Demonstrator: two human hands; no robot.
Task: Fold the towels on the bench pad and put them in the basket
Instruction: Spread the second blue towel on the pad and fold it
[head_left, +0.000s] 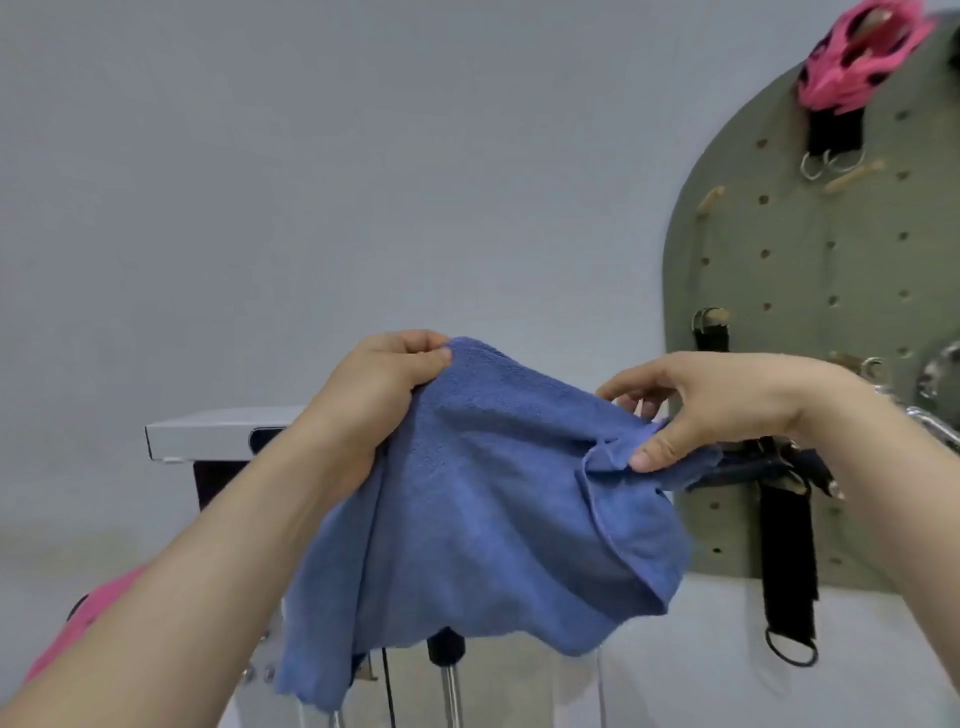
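Observation:
A blue towel (483, 509) hangs in the air in front of me, held up at chest height. My left hand (379, 379) grips its upper left corner in curled fingers. My right hand (696, 405) pinches the towel's right edge between thumb and fingers. The cloth droops between and below both hands in loose folds. The bench pad and the basket are out of view.
A green pegboard (810, 270) with black straps, metal rings and a pink band (852, 57) hangs on the wall at right. A white shelf edge (208, 439) sits behind my left arm. Something pink (88, 618) shows at lower left. Metal posts (452, 691) stand below the towel.

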